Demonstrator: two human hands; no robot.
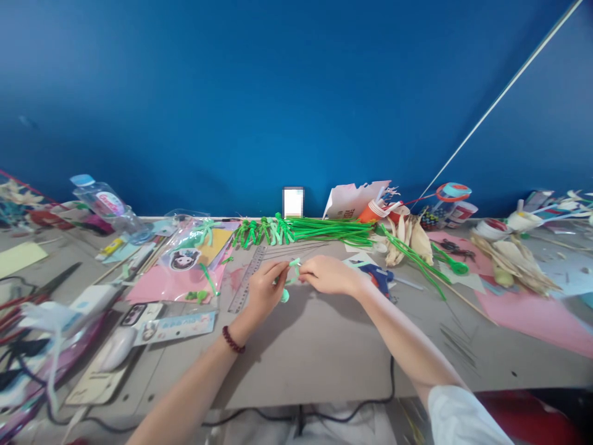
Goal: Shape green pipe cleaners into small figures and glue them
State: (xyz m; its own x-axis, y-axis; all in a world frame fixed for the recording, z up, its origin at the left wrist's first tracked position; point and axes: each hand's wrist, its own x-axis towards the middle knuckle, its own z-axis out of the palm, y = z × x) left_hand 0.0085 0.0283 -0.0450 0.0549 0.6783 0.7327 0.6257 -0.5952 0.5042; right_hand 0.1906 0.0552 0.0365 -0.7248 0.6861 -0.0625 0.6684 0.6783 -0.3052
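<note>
Near the middle of the table, my left hand [267, 285] and my right hand [327, 275] are close together. Between their fingertips is a light green fuzzy stem piece [295, 266], and both hands pinch it. A round pale green part [285, 296] hangs just below my left fingers. Beyond my hands lie a row of small green fuzzy figures [264, 230] and a bundle of long green stems [333, 230]. A clear ruler [247, 281] lies left of my left hand. The blue glue gun [378, 277] rests right of my right hand.
At the left are a plastic bag [185, 256], a bottle [104, 201], a white mouse [118, 349] and scissors [55, 281]. Dried husks [410, 241], an orange cup [370, 212] and pink paper [532, 321] are at the right. A black cable [361, 408] runs along the front edge.
</note>
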